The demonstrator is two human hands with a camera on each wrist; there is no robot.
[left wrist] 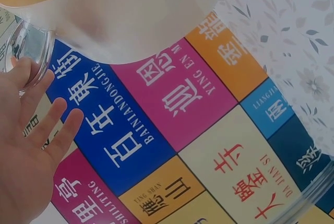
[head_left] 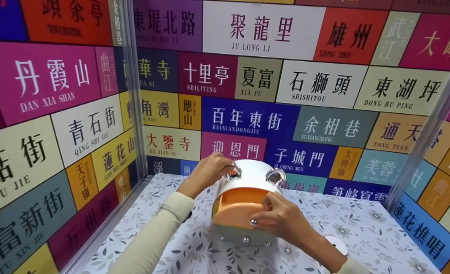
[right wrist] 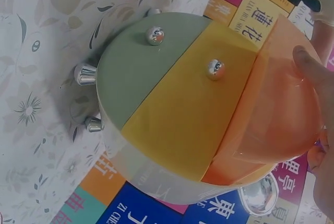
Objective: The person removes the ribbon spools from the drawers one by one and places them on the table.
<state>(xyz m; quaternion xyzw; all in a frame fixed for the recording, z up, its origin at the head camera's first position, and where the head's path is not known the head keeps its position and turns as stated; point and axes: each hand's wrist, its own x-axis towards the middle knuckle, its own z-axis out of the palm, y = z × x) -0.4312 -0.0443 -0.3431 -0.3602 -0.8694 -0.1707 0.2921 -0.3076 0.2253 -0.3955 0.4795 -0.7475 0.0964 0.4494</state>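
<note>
A rounded drawer box with a white shell (head_left: 249,175) stands on the table. Its orange drawer (head_left: 236,217) is pulled out at the top. Below it, the yellow drawer (right wrist: 193,104) and green drawer (right wrist: 148,65) sit flush in the right wrist view, each with a silver knob. My left hand (head_left: 213,167) pinches the silver ring-shaped ear (left wrist: 32,51) on the box's left side, its other fingers extended. The right hand (head_left: 284,219) grips the orange drawer at its right edge, thumb on the front (right wrist: 282,104). Its fingertips are partly hidden in the right wrist view.
A second silver ear (head_left: 276,176) rises on the box's right side. Beside my right wrist lies a round white object (head_left: 336,244), partly covered. The tabletop (head_left: 366,228) has a leaf-patterned cover, and colourful sign-printed walls (head_left: 248,114) enclose its back and sides.
</note>
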